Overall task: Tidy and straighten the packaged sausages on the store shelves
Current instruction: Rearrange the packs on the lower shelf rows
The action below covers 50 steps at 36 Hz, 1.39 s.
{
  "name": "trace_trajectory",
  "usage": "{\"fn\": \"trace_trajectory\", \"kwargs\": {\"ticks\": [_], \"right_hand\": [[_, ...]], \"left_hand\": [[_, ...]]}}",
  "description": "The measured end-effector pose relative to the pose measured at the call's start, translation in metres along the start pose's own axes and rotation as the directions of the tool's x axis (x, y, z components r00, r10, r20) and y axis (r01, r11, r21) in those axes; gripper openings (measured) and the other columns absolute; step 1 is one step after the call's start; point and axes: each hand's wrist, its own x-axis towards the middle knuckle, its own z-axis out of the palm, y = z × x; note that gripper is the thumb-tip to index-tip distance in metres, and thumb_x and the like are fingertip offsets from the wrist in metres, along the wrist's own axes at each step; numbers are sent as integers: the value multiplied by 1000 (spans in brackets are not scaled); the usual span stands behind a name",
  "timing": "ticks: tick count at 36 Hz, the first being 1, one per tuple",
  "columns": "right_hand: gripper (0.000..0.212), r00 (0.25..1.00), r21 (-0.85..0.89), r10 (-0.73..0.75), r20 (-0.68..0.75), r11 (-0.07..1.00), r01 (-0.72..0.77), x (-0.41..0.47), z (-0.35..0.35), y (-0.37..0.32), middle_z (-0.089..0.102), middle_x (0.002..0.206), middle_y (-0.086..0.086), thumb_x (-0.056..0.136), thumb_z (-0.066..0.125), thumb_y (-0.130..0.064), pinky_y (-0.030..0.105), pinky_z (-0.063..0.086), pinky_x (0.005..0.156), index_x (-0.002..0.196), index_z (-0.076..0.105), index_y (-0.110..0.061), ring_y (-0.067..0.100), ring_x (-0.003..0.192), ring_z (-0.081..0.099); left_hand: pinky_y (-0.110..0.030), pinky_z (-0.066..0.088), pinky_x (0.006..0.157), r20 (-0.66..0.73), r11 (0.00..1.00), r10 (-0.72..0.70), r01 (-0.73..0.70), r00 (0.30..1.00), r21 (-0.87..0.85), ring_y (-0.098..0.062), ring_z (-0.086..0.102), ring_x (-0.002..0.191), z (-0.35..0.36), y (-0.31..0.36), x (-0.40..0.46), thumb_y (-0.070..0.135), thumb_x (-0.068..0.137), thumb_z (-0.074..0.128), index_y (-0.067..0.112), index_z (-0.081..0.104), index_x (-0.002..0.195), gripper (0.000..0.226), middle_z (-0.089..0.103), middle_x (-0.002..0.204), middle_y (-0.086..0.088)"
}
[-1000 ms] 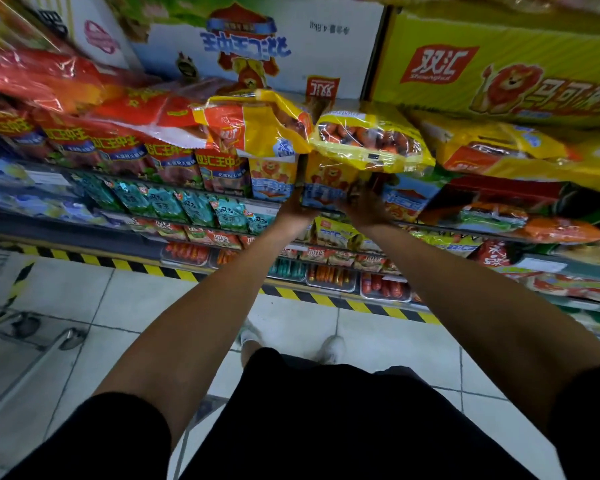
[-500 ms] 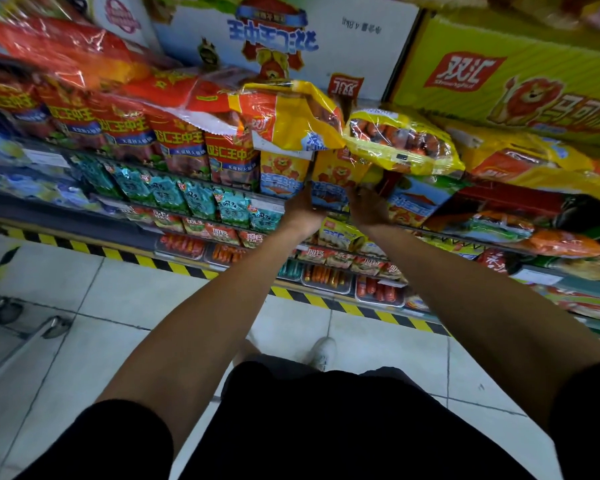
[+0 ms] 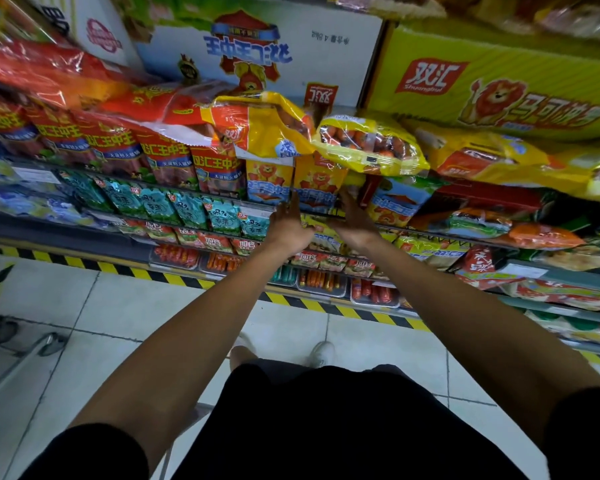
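Head view blurs toward the frame's edges, so the red sausage packs [image 3: 118,147] at upper left and the yellow bags [image 3: 371,143] lying across the upper centre read only roughly. At frame centre the left hand [image 3: 289,223] and right hand [image 3: 355,221] flank an upright yellow lion-print sausage pack [image 3: 317,183] with straight fingers; actual contact is unclear. Shelf edges [image 3: 520,268] step down to a hazard-striped base [image 3: 174,277] and pale floor tiles [image 3: 125,317].

Pale square floor tiles [image 3: 118,317] with dark grout lines spread below the outstretched arms. A black-and-yellow hazard stripe [image 3: 174,277] runs along the foot of the tiered shelving [image 3: 548,270], and a metal cart frame [image 3: 21,362] stands at far left.
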Motion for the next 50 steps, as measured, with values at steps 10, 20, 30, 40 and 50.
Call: {"fn": "trace_trajectory", "kwargs": {"ticks": [10,20,30,40,50], "right_hand": [[52,936,118,-170,-309,970,215,-53,-31,48,56,144,5,94,67,-8,36,47,105,143,52,-17,20,128,55],[69,903,209,6,-429,974,93,-71,-66,86,53,147,5,94,69,-13,27,47,88,154,35,-14,25,129,55],[81,932,326,52,-359,943,73,-52,-79,65,41,154,1,99,63,-11,7,32,93,160,10,-14,21,142,39],[73,901,261,88,-425,965,29,-39,-78,62,54,145,11,99,62,-30,31,47,86,156,21,-11,33,128,55],[74,904,205,70,-422,979,20,-47,-74,63,65,112,16,89,76,-24,15,39,73,149,38,-3,33,113,62]], "left_hand": [[-41,29,120,50,985,163,-165,985,53,-31,21,152,26,36,-16,33,100,59,19,7,162,82,12,168,-9],[-39,42,111,141,974,215,-223,966,44,-32,32,147,47,69,-9,35,101,57,32,3,161,81,11,169,-3],[-39,48,101,168,974,218,-225,961,25,-34,41,141,53,91,13,26,95,68,31,-4,161,98,18,167,-5],[-39,47,105,90,975,191,-178,978,-131,-29,48,136,64,92,17,29,93,70,22,16,160,86,38,158,-7],[-46,49,105,70,958,145,-122,987,-259,-24,53,129,68,67,5,21,95,66,13,25,154,73,49,146,-8]]}}
